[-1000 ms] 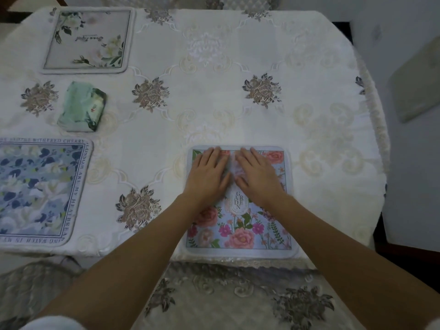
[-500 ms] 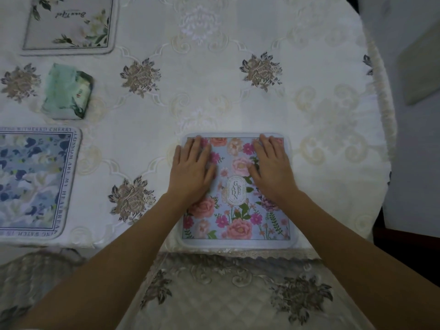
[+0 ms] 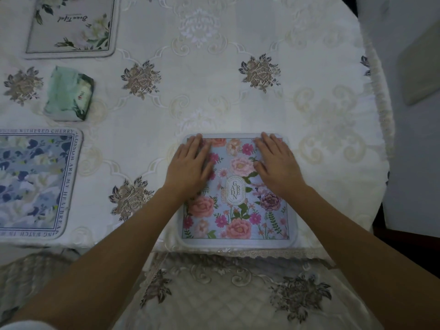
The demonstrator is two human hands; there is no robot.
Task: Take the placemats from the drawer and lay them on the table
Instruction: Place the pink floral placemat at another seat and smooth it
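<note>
A pink-flowered placemat (image 3: 238,210) with a pale blue ground lies flat on the table near its front edge. My left hand (image 3: 189,166) rests palm down on the mat's upper left part, fingers reaching its far left corner. My right hand (image 3: 277,164) presses flat on the upper right part. Neither hand grips anything. A blue floral placemat (image 3: 35,184) lies at the left edge of the view. A pale placemat with white flowers (image 3: 71,25) lies at the far left. The drawer is out of view.
A green tissue pack (image 3: 69,94) sits between the two left mats. The table (image 3: 238,96) wears a white embroidered cloth with a lace fringe. A quilted chair seat (image 3: 226,294) stands just below the front edge. Floor shows to the right.
My hands have slid apart from the middle of the pink mat toward its upper corners. The view has shifted down and closer to the table.
</note>
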